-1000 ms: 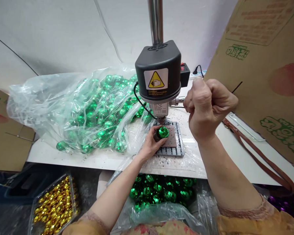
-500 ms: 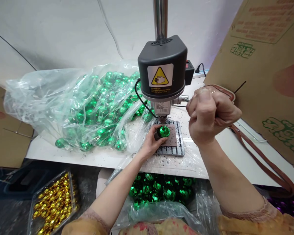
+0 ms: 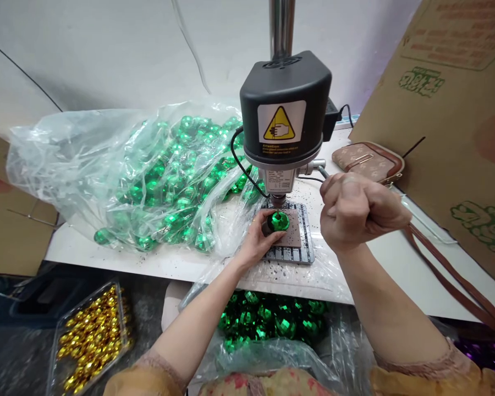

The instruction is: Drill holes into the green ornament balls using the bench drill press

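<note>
In the head view, my left hand (image 3: 256,238) curls its thumb and fingers around the side of a shiny green faceted ball (image 3: 280,221). A dark piece, partly hidden by my fingers, sits at the ball's left side. The ball rests on a brown pad over the slotted metal base (image 3: 306,254) of a black drill press (image 3: 286,110). Directly above the ball is the drill chuck (image 3: 278,201), its bit reaching the ball's top. My right hand (image 3: 361,212) is closed in a fist on the press's feed lever (image 3: 319,166), whose end is hidden in my grip.
Green balls fill a clear plastic bag (image 3: 86,143) to the left, and more lie in an open bag (image 3: 280,352) below the table edge. A tray of gold balls (image 3: 93,341) stands at lower left. A handbag (image 3: 367,159) and cardboard box (image 3: 449,137) are at right.
My right hand has come down a little with the lever, uncovering more of the handbag. The view has shifted slightly. My left hand stays around the ball.
</note>
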